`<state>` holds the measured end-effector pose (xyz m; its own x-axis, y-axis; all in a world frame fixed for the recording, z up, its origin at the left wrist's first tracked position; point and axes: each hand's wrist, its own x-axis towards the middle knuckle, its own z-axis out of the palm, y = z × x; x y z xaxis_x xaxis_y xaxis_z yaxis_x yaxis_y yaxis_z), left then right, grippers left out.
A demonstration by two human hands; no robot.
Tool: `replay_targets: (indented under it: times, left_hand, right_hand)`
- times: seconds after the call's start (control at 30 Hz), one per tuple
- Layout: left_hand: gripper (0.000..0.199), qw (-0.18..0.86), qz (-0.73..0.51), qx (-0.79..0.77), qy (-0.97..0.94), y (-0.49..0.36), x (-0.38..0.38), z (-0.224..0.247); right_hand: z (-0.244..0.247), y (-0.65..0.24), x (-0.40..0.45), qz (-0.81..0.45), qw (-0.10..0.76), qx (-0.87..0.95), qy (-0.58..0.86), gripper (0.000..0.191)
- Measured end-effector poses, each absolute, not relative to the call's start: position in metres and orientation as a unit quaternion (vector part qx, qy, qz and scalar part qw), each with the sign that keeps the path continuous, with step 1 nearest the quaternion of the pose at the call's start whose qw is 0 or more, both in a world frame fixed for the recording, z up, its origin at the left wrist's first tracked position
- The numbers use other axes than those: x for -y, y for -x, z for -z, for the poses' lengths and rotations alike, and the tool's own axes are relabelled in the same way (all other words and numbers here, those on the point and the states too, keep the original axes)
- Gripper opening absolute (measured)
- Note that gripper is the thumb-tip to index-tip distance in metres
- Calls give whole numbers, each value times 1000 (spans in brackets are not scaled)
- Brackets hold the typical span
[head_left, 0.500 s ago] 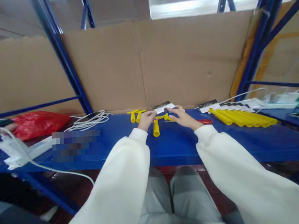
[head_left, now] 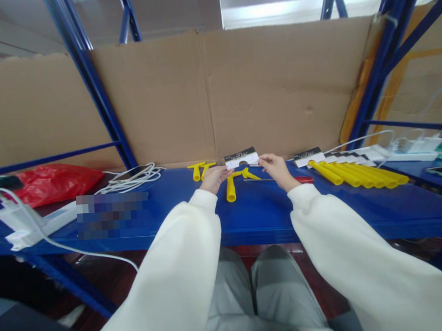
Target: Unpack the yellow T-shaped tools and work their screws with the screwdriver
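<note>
Between my two hands a black-and-white printed card (head_left: 238, 159) with a dark round hole at its lower edge is held up. My left hand (head_left: 216, 178) is closed on its lower left corner. At the right edge, my right hand (head_left: 276, 168) pinches the card between thumb and fingers. Just below the card lie a yellow tube-shaped handle (head_left: 230, 190) and a small yellow piece (head_left: 248, 174). A screwdriver with a red handle (head_left: 304, 179) lies by my right wrist, its thin shaft pointing left. Two yellow T-shaped pieces (head_left: 196, 172) stand left of my left hand.
Several yellow handles with cards (head_left: 356, 173) lie in a row at the right. A red plastic bag (head_left: 61, 183), coiled white cable (head_left: 139, 178) and white power strip (head_left: 59, 219) are at the left. A cardboard sheet (head_left: 257, 88) stands behind the blue table (head_left: 262, 223).
The card that lay flat at the back is now raised and tilted up, held by both hands. My fingers have left the small yellow pieces.
</note>
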<state>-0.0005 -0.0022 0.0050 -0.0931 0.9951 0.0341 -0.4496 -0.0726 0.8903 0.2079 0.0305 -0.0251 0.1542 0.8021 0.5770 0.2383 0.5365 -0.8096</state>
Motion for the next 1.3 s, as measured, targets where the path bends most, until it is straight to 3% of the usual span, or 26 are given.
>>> replay_targets:
  times: [0.2,0.4,0.5,0.63,0.93,1.13,1.3]
  left_hand:
    - [14,523,-601,-416,-439,1,1,-3]
    - [17,133,-379,-628,-667,9,-3,7]
    - [35,75,-231,-660,-711,11,1,7]
    - [51,53,-152,-660,-734,9,6,5]
    - [50,84,-175,-661,-725,9,-1,9]
    - [32,124,-237,-659,-703,11,-10,15]
    - [29,207,-323,-664,-642,10,-14,18]
  right_hand:
    - [22,-211,-27,-147,640,627,419,26]
    - [19,-215,-27,-124,661,596,439,20]
    - [19,-215,-26,-151,670,577,443,20]
    - [17,-213,-23,-169,677,559,448,22]
    - [13,-209,-13,-211,663,551,462,23]
    - [14,-210,-14,-194,654,563,466,26]
    - [17,-213,-17,-202,645,576,460,37]
